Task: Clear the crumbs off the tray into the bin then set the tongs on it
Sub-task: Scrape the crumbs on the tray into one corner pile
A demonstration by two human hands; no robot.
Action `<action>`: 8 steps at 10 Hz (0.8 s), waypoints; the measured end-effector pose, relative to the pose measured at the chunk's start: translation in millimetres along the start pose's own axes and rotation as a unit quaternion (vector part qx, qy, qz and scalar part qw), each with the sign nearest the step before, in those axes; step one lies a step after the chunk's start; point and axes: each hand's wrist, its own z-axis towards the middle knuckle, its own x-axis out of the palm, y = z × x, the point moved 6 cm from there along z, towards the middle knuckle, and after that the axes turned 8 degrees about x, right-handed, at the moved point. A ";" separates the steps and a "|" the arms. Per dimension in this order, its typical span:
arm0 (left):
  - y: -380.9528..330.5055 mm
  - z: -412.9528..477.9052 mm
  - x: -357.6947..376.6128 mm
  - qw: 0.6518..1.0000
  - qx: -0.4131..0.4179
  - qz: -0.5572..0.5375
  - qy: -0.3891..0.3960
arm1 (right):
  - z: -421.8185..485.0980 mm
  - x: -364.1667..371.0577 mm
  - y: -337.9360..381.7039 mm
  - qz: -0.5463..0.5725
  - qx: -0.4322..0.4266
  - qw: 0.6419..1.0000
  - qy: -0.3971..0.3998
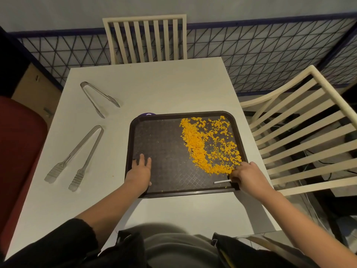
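A person's left hand lies flat, fingers spread, on the near-left part of a dark textured plastic tray set on a white square table. The right hand is closed at the tray's near-right corner, its fingers curled by the rim; whether it pinches the small white stick lying just beside it, or the rim itself, cannot be told. A heap of bright orange crumbs covers the right half of the tray, running from the far edge down to touch the right hand, while the stretch ahead of the left hand is nearly bare.

Two pairs of clear plastic tongs wait on the table off to the left of the left hand, well apart from the tray: the long tongs nearer the person, the short tongs farther off. No bin is in view.

The crumbs appear gathered to one side, so the clearing step looks under way but unfinished. The next move likely calls for a firm two-handed hold and a level lift, so the loose heap does not spill before reaching the bin.
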 end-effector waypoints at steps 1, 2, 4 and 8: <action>-0.5 0.7 0.1 1.000 0.002 -0.001 -0.006 | -0.5 -6.2 -7.5 0.073 0.000 0.997 -0.031; -0.7 0.0 0.2 1.000 0.003 0.003 -0.008 | -4.0 -1.8 -5.4 0.096 -0.036 0.995 0.002; -0.8 -0.2 -0.1 1.000 0.003 0.003 -0.008 | -1.4 -1.5 -8.0 0.032 0.006 0.999 0.015; -2.0 1.1 0.0 1.000 0.007 0.009 -0.011 | -2.4 0.3 -17.6 0.087 0.030 0.995 -0.028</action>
